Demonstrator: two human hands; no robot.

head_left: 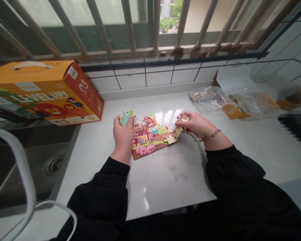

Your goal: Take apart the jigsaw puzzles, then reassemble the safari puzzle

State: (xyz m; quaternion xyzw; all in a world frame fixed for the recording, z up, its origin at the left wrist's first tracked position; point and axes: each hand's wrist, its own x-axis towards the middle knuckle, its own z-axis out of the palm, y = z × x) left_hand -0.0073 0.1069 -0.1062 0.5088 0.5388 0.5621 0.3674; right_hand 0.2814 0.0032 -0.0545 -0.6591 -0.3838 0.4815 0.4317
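Observation:
A partly joined jigsaw puzzle (150,137) with a farm picture lies on the white counter between my hands. My left hand (122,139) is closed around some mint-green puzzle pieces (126,117), its thumb on top, beside the puzzle's left edge. At the right edge, my right hand (194,125) pinches a brown and yellow puzzle piece (184,118). Just below those fingers, another yellowish piece (177,133) is tilted up at the puzzle's right end. Whether it is joined to the rest I cannot tell.
An orange puzzle box (45,93) stands at the back left, by a dark sink (27,167). Clear plastic bags (210,98) and an orange printed packet (237,107) lie at the back right. A white cable (27,180) loops at the front left. Window bars (130,26) line the back.

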